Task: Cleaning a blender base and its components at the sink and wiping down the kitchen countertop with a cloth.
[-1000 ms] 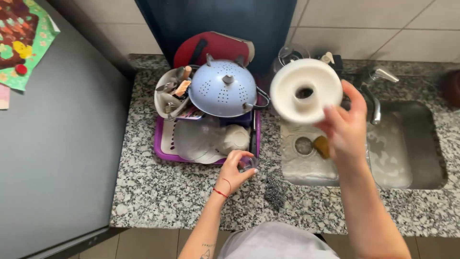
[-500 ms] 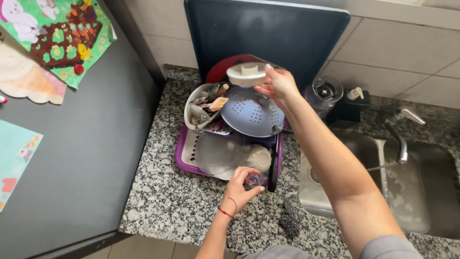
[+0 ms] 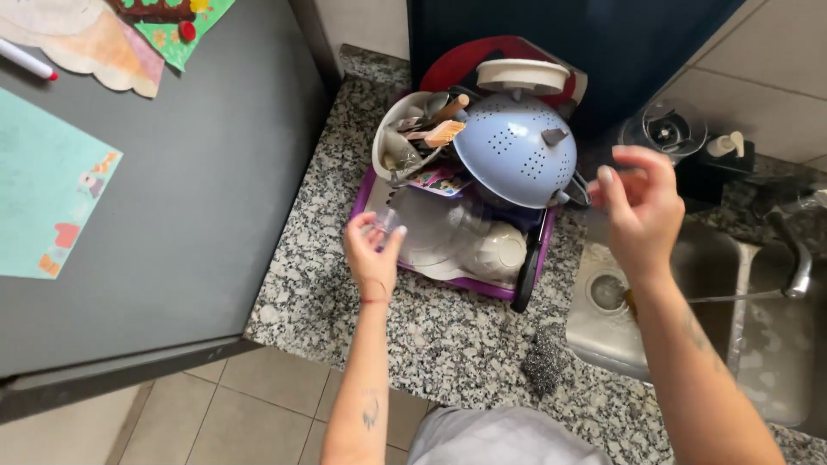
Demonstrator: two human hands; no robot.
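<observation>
- Pinched in the left hand (image 3: 372, 251), a small clear glass (image 3: 383, 226) is held at the near-left corner of the purple dish rack (image 3: 448, 274); the fingers close around it, so that grip is shut on the glass.
- Right hand (image 3: 639, 207) hangs in the air between the rack and the steel sink (image 3: 689, 336), fingers loosely curled and parted, that grip holding nothing.
- On the rack, a pale blue colander (image 3: 515, 151) lies upside down, and a white ring-shaped lid (image 3: 522, 77) sits on top of it.
- Beside the colander, a white cutlery holder (image 3: 405, 138) is stuffed with utensils.
- A steel scourer (image 3: 546, 362) lies on the speckled granite worktop (image 3: 413, 336), near the sink's edge.
</observation>
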